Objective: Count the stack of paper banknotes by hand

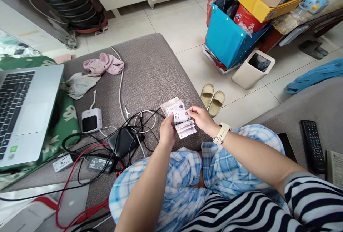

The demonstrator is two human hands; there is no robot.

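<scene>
1. The person sits on the grey sofa (150, 71) and holds a stack of paper money (187, 130) out over the knees, in the middle of the view.
2. The left hand (167, 133) grips the stack from the 9 o'clock side. Its fingers are curled and pressed together around the edge of the notes.
3. The right hand (201, 117), with a watch (222, 133) on its wrist, comes in from 3 o'clock. Its thumb and fingers pinch the top note (182, 116).
4. I think the left hand should squeeze hard. The notes already fan out at the bottom, so they could slip.
5. It looks best for the right hand to slide only one note at a time. Two notes can stick together, and a little rub with the thumb pulls them apart.
6. A mess of cables (128, 132) and a black power bank (122, 141) lie at 9 o'clock from the stack. A note that falls there would be hard to find, so the money is better held over the lap.
7. A laptop (24, 110) sits far off at 9 o'clock, slippers (213, 98) at 2 o'clock on the floor, and a remote (312, 144) at 3 o'clock.
</scene>
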